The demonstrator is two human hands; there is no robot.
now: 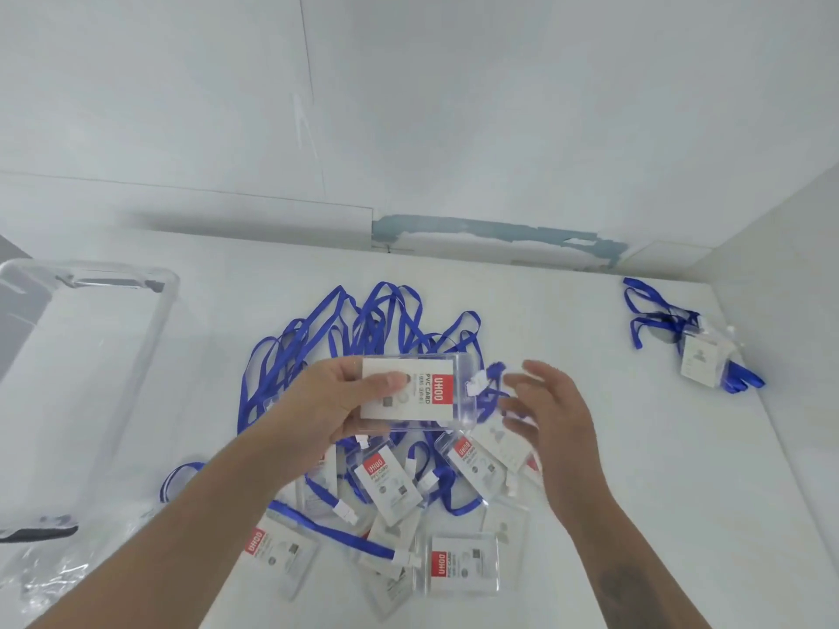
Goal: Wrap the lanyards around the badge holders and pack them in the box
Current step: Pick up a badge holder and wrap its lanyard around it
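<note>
A white wall (408, 84) fills the upper half of the frame, with a strip of peeled blue-grey paint (490, 233) along its foot right of centre; below it a white surface (658, 469) spreads across the lower half; at the left edge stands a clear plastic box (168, 311), open on top, its inside too glassy to tell what it holds; crumpled clear wrap (41, 578) lies at lower left beside it; in the centre a pile of blue lanyards (363, 320) loops toward the wall, touching a heap of clear holders (463, 565) with white and red cards at lower centre; at upper right, well apart, lies a lone holder (699, 360) with its lanyard loosely bunched around it; above the heap the left hand (327, 406) grips a raised holder (408, 392), thumb across the card, fingers behind; the right hand (554, 410) hovers just beside that holder's clip end, fingers relaxed and spread, near a blue strap (492, 388); whether it touches the strap I cannot tell.
</note>
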